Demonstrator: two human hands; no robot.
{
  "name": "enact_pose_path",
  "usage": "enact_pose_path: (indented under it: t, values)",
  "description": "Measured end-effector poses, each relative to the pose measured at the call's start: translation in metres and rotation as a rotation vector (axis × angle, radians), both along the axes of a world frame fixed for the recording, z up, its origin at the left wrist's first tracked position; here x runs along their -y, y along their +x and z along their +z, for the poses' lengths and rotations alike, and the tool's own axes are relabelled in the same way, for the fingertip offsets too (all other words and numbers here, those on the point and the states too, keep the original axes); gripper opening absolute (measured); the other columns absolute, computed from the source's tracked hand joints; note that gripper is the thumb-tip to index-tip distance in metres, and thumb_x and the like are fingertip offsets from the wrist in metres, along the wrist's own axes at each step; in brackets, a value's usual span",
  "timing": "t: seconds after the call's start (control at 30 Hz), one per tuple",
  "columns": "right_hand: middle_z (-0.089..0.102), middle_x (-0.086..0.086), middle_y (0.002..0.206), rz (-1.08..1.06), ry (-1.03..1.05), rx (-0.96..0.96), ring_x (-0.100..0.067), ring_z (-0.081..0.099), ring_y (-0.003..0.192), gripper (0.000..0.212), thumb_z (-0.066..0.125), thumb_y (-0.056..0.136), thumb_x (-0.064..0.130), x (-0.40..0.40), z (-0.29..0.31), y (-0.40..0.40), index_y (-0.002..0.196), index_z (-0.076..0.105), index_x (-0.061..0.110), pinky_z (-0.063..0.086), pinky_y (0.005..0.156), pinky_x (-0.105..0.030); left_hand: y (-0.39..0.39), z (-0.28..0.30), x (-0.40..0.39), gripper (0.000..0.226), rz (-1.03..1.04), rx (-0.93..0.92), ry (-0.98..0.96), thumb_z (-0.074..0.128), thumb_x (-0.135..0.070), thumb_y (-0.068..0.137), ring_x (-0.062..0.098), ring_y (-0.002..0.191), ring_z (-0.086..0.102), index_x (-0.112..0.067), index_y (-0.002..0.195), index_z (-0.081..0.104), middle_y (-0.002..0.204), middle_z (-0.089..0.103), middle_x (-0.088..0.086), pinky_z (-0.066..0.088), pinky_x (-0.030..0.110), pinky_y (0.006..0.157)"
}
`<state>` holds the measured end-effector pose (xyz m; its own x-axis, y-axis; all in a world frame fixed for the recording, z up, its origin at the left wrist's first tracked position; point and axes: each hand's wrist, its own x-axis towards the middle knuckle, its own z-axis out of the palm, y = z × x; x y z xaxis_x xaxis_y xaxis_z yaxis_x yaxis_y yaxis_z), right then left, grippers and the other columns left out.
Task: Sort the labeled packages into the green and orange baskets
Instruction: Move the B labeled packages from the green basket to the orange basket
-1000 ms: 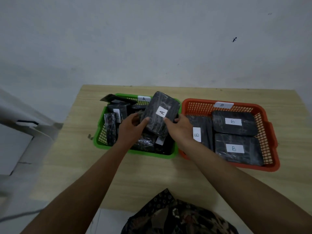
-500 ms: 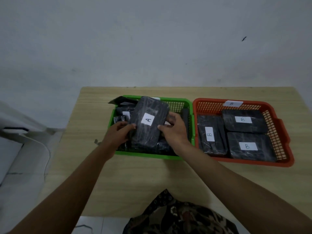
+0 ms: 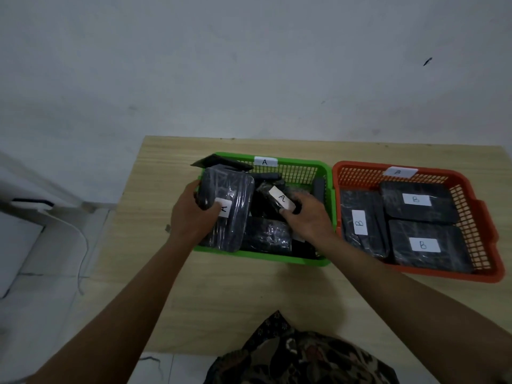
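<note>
The green basket (image 3: 324,167) tagged A stands left of the orange basket (image 3: 487,217) tagged B. Several black wrapped packages fill the green one. My left hand (image 3: 191,214) grips a large black package labelled A (image 3: 235,206) at the basket's left side. My right hand (image 3: 307,220) pinches a smaller black package labelled A (image 3: 277,198) in the middle of the green basket. Three flat black packages labelled B (image 3: 421,245) lie in the orange basket.
Both baskets sit on a light wooden table (image 3: 249,295) against a white wall. A white cable (image 3: 83,245) and pale furniture lie on the floor to the left. Patterned clothing (image 3: 299,356) shows at the bottom edge.
The large A package has moved to the left side of the green basket, held now by my left hand alone. My right hand let go of it and took hold of a smaller A package.
</note>
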<state>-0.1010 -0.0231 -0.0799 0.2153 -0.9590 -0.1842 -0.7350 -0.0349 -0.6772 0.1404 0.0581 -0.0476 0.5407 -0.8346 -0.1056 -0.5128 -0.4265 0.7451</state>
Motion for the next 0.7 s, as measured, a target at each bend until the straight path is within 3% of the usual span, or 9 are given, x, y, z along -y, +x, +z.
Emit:
enact_pose_path:
  t: [0.1, 0.17, 0.27, 0.33, 0.5, 0.6, 0.7]
  values:
    - [0.068, -0.007, 0.109, 0.015, 0.034, 0.034, -0.019, 0.059, 0.089, 0.031, 0.070, 0.088, 0.030, 0.001, -0.007, 0.002, 0.115, 0.065, 0.014, 0.046, 0.069, -0.029, -0.008, 0.005, 0.006, 0.073, -0.124, 0.161, -0.035, 0.074, -0.032, 0.080, 0.028, 0.113, 0.052, -0.021, 0.144, 0.039, 0.122, 0.057, 0.011, 0.046, 0.035, 0.087]
    - [0.065, -0.005, 0.117, 0.029, 0.094, 0.054, -0.016, 0.056, 0.090, 0.030, 0.070, 0.090, 0.027, 0.002, -0.007, 0.002, 0.116, 0.060, 0.016, 0.042, 0.067, -0.026, -0.019, 0.007, 0.012, 0.080, -0.166, 0.245, -0.033, 0.072, -0.037, 0.083, 0.031, 0.129, 0.041, -0.015, 0.149, 0.033, 0.138, 0.047, 0.016, 0.043, 0.042, 0.101]
    - [0.062, -0.006, 0.123, 0.054, 0.115, 0.129, -0.020, 0.058, 0.103, 0.033, 0.074, 0.087, 0.022, -0.001, -0.004, -0.007, 0.113, 0.054, 0.016, 0.051, 0.079, -0.031, -0.039, 0.012, 0.021, 0.076, -0.197, 0.398, -0.066, 0.069, -0.043, 0.085, 0.033, 0.145, 0.022, -0.015, 0.149, 0.038, 0.155, 0.028, 0.017, 0.030, 0.049, 0.114]
    - [0.062, -0.005, 0.122, 0.064, 0.043, 0.183, -0.021, 0.058, 0.108, 0.035, 0.076, 0.086, 0.019, -0.005, 0.002, -0.012, 0.114, 0.055, 0.015, 0.053, 0.085, -0.037, -0.049, 0.016, 0.026, 0.069, -0.255, 0.459, -0.145, 0.067, -0.043, 0.086, 0.032, 0.146, 0.021, -0.015, 0.145, 0.044, 0.155, 0.029, 0.015, 0.027, 0.048, 0.116]
    - [0.062, 0.001, 0.119, 0.126, -0.258, 0.246, -0.015, 0.054, 0.110, 0.045, 0.077, 0.082, 0.020, -0.003, 0.024, -0.031, 0.123, 0.058, 0.017, 0.047, 0.089, -0.029, -0.077, 0.028, 0.045, 0.066, -0.346, 0.256, -0.201, 0.067, -0.052, 0.084, 0.021, 0.121, 0.055, -0.015, 0.136, 0.053, 0.133, 0.058, 0.005, 0.049, 0.039, 0.098]
    - [0.062, 0.003, 0.118, 0.134, -0.372, 0.270, -0.013, 0.053, 0.111, 0.048, 0.079, 0.080, 0.019, -0.003, 0.031, -0.041, 0.124, 0.059, 0.018, 0.044, 0.092, -0.026, -0.081, 0.035, 0.056, 0.064, -0.367, 0.165, -0.169, 0.068, -0.059, 0.080, 0.014, 0.107, 0.063, -0.019, 0.129, 0.059, 0.121, 0.067, -0.001, 0.052, 0.032, 0.091]
    - [0.060, 0.004, 0.122, 0.121, -0.351, 0.273, -0.009, 0.051, 0.114, 0.053, 0.079, 0.081, 0.022, -0.004, 0.027, -0.049, 0.129, 0.057, 0.019, 0.043, 0.096, -0.023, -0.077, 0.041, 0.063, 0.055, -0.435, 0.122, -0.108, 0.075, -0.056, 0.075, 0.006, 0.088, 0.063, -0.025, 0.118, 0.063, 0.107, 0.069, -0.005, 0.050, 0.021, 0.077]
